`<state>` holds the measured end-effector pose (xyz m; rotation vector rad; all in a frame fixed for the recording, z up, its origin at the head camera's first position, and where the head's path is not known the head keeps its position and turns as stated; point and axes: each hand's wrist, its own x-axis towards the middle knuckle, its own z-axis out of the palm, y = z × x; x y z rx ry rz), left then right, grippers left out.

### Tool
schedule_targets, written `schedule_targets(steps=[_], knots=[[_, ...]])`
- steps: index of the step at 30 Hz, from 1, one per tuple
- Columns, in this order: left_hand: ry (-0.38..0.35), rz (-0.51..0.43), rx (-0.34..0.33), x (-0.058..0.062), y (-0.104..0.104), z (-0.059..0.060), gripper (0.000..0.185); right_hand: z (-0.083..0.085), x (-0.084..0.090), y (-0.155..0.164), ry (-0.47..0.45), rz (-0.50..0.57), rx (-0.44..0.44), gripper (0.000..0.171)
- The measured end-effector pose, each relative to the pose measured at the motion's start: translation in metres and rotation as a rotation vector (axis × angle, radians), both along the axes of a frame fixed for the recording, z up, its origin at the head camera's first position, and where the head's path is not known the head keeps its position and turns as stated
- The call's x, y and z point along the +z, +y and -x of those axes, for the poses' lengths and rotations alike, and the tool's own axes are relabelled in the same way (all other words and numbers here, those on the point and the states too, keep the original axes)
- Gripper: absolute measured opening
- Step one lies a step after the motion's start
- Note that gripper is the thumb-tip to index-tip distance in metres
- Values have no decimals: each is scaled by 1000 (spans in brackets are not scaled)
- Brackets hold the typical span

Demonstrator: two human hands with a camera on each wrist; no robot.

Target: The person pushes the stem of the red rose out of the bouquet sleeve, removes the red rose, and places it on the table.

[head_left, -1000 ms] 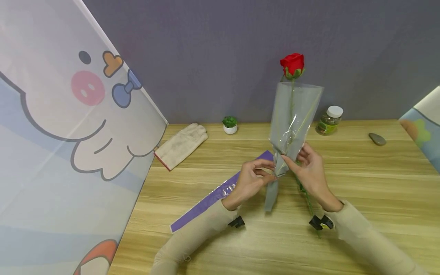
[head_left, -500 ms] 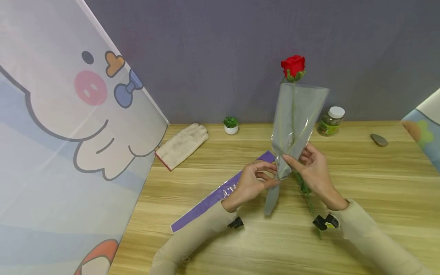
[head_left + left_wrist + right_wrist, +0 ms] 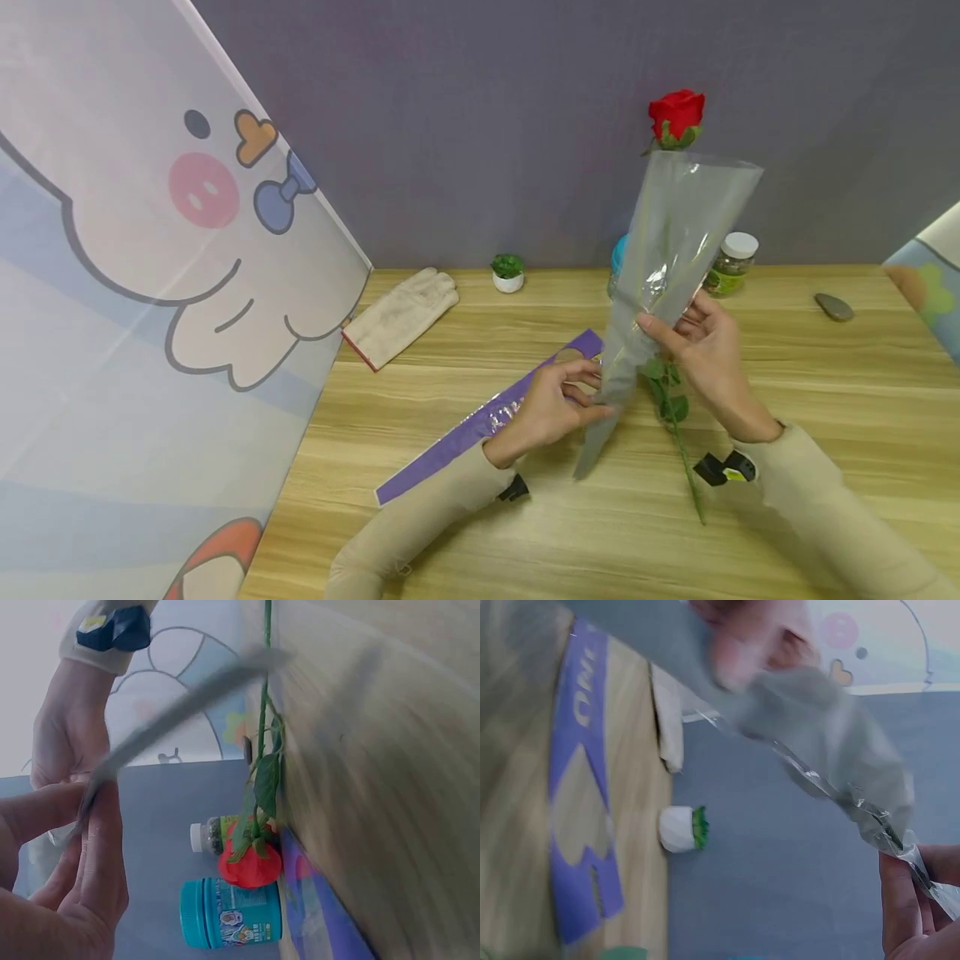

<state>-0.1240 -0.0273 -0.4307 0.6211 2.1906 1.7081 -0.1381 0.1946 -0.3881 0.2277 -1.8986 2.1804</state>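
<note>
A red rose (image 3: 677,117) stands in a grey translucent flower sleeve (image 3: 675,242), its bloom above the open rim. My right hand (image 3: 708,354) pinches the sleeve's right side midway down, thumb in front. My left hand (image 3: 551,408) pinches the narrow lower part; in the left wrist view its fingers (image 3: 101,855) press the film between them. The sleeve is lifted over the table. Behind it a second rose lies on the wood, its green stem (image 3: 684,458) pointing toward me; its bloom (image 3: 251,862) shows only in the left wrist view.
A purple sleeve with a heart-shaped window (image 3: 457,450) lies under the left forearm. Along the back stand a small potted plant (image 3: 507,273), a blue tub (image 3: 232,911) partly hidden by the sleeve, and a white-capped jar (image 3: 733,265). A glove (image 3: 401,318) and a stone (image 3: 834,307) flank them.
The sleeve with its rose has moved up and right and straightened out, its crumpled lower part now smoother. The right hand has risen with it; the left hand stays low. The blue tub has come into view.
</note>
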Motion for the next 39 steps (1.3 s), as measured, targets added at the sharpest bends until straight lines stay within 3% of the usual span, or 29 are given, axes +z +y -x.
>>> schedule_targets(steps=[7, 16, 24, 29, 34, 39], knots=[[-25, 89, -7, -1, -1, -5, 51, 3, 12, 10, 21, 87, 13, 43], [-73, 55, -33, -2, 3, -4, 43, 2, 19, 14, -42, 115, -20, 41], [-91, 54, -100, -2, -3, 5, 53, 3, 14, 7, -24, 137, -15, 39], [-56, 44, -97, 5, -2, 13, 57, -1, 10, 5, -40, 118, -11, 39], [-7, -23, -62, 12, 4, 19, 45, -4, 5, 2, -59, 63, 2, 39], [40, -53, -71, 14, 8, 22, 32, -6, 1, -1, -79, 23, -1, 37]])
